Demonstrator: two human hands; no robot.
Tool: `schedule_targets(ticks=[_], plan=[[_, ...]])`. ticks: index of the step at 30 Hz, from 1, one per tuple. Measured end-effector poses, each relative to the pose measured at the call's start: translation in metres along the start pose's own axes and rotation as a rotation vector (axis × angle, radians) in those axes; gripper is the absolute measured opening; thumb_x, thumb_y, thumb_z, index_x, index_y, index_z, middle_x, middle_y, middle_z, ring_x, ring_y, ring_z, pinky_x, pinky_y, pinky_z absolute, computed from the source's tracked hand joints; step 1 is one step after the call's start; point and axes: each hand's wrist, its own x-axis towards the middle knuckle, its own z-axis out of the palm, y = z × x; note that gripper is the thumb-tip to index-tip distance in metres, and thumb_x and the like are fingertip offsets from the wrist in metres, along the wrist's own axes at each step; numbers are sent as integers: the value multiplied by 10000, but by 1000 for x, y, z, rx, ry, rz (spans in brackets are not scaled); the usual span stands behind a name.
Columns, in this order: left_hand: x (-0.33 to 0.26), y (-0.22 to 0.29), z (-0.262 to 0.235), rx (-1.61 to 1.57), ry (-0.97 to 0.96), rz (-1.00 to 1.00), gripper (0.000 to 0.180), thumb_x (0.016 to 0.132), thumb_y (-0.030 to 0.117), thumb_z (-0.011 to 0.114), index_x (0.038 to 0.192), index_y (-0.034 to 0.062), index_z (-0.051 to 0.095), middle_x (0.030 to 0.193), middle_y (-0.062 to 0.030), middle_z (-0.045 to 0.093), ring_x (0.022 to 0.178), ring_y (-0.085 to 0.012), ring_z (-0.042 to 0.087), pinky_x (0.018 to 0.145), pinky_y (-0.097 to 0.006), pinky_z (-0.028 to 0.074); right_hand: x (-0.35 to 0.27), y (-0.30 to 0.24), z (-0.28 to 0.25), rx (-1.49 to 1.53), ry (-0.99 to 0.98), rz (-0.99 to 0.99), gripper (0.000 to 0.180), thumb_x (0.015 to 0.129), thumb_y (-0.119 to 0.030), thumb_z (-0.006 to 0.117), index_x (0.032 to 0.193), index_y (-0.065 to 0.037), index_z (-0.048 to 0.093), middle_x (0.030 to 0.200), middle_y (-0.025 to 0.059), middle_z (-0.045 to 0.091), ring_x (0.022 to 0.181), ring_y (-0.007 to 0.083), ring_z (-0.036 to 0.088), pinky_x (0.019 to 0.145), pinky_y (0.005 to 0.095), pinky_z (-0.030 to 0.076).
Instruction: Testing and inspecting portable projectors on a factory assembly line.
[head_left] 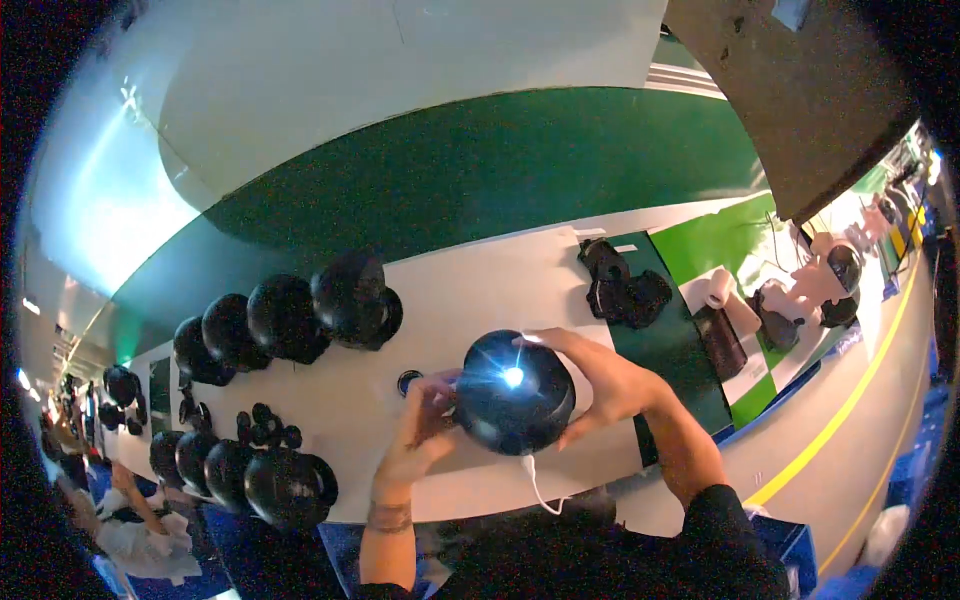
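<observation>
A glossy black ball-shaped device [515, 420] is held over the front of the white table, with a bright white light shining from its upper face. Fingers of my left hand [415, 430] are bent against its left side. My right hand [610, 385] wraps the right side, thumb and fingers spread around the curve. From its lower edge a white cable [541, 492] hangs toward my body. Just left of the device, beyond my left fingers, lies a small dark ring-shaped part [409, 382]. The underside of the device is hidden.
Two rows of similar black balls [287, 318] stand on the left of the white table [480, 285]. Small black parts [268, 428] lie between the rows. At right are a heap of black parts [625, 285], a dark cylinder [721, 342] and co-workers' hands [815, 280].
</observation>
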Motion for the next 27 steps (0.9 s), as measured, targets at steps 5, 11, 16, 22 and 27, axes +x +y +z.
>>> schedule_targets(ticks=[5, 11, 16, 22, 27], plan=[[0, -6, 4, 344, -98, 56, 1044, 619, 171, 882, 1431, 68, 235, 1432, -116, 304, 1331, -280, 323, 1072, -424, 343, 1, -11, 2, 11, -8, -25, 1166, 473, -399, 911, 1402, -15, 321, 1387, 208, 422, 1261, 367, 428, 1072, 449, 330], [0, -2, 12, 257, -23, -77, 1319, 436, 344, 951, 1453, 33, 171, 1446, -110, 303, 1352, -270, 299, 1125, -424, 255, 5, -11, 1, -68, -42, -24, 1146, 502, -453, 877, 1402, -28, 309, 1334, 208, 465, 1240, 400, 439, 1070, 478, 318], [2, 1, 9, 222, 17, -111, 1295, 437, 339, 952, 1443, 28, 198, 1434, -118, 321, 1341, -274, 319, 1120, -423, 263, 6, -10, 2, -93, -23, -62, 1147, 495, -461, 878, 1397, -31, 316, 1326, 202, 473, 1228, 406, 447, 1083, 487, 301], [6, 0, 12, 164, -41, -35, 1100, 613, 268, 895, 1450, 16, 227, 1443, -122, 337, 1340, -243, 340, 1094, -379, 302, 5, -9, 2, -6, 65, -12, 1120, 483, -475, 894, 1363, -10, 381, 1305, 192, 523, 1186, 350, 523, 1014, 433, 390], [8, -21, 13, 21, 70, -66, 835, 814, 303, 748, 1425, -5, 271, 1391, -124, 407, 1289, -218, 389, 1082, -366, 305, 0, 13, 17, 323, 109, 267, 1081, 560, -435, 880, 1395, -15, 337, 1235, 210, 570, 1184, 310, 540, 1030, 407, 374]])
